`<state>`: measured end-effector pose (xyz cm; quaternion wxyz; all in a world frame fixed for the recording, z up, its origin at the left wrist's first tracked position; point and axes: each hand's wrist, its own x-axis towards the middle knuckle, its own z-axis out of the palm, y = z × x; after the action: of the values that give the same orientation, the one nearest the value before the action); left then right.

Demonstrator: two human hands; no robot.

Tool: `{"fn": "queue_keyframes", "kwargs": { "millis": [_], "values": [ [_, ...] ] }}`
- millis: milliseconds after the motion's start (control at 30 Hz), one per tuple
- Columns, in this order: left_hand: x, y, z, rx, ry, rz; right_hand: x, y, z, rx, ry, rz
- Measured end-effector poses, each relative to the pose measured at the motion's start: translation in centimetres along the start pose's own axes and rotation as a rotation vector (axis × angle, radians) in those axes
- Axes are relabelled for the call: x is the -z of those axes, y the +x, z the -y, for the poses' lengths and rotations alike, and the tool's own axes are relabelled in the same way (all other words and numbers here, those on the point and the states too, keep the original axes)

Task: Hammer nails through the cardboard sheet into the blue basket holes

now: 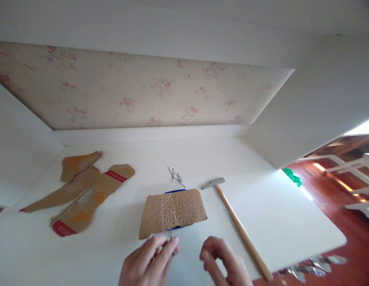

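Note:
My left hand (150, 260) is closed in a pinch just in front of the pierced cardboard. A nail (174, 253) shows partly between its thumb and fingertips. To the right, my right hand (223, 262) hovers with curled fingers, the thumb tip against them, and nothing visible in the grip. The piece of brown cardboard (190, 208) is full of small holes and lies over a blue object (180, 190), of which only the edges show. Several loose nails (176, 177) lie behind it. A hammer (236, 220) with a wooden handle rests to the right.
Torn cardboard pieces (80, 198) lie on the left of the white table (118, 151). White side panels (300, 99) and a flowered back wall (160, 95) enclose it. Past the right edge are a reddish floor (333, 226) and a green thing (291, 176).

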<state>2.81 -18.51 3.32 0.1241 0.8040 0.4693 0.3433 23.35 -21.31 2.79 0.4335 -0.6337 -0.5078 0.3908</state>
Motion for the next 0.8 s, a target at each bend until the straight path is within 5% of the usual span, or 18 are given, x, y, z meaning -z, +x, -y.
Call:
{"fn": "queue_keyframes", "kwargs": {
  "millis": [133,333,633,800],
  "values": [
    [2.6,1.3,1.0,0.223,-0.102,-0.088,4.7,2.1,-2.8,-0.116,-0.410,-0.285],
    [3.8,2.9,1.1,0.498,-0.223,-0.099,8.3,2.5,-9.3,-0.002,-0.788,-0.272],
    [2.1,2.6,0.5,0.437,-0.279,-0.067,8.1,4.3,-9.7,-0.098,-0.848,-0.061],
    [2.6,2.3,0.8,0.328,-0.255,-0.140,8.4,5.3,-7.0,-0.331,-0.290,0.100]
  ]
}}
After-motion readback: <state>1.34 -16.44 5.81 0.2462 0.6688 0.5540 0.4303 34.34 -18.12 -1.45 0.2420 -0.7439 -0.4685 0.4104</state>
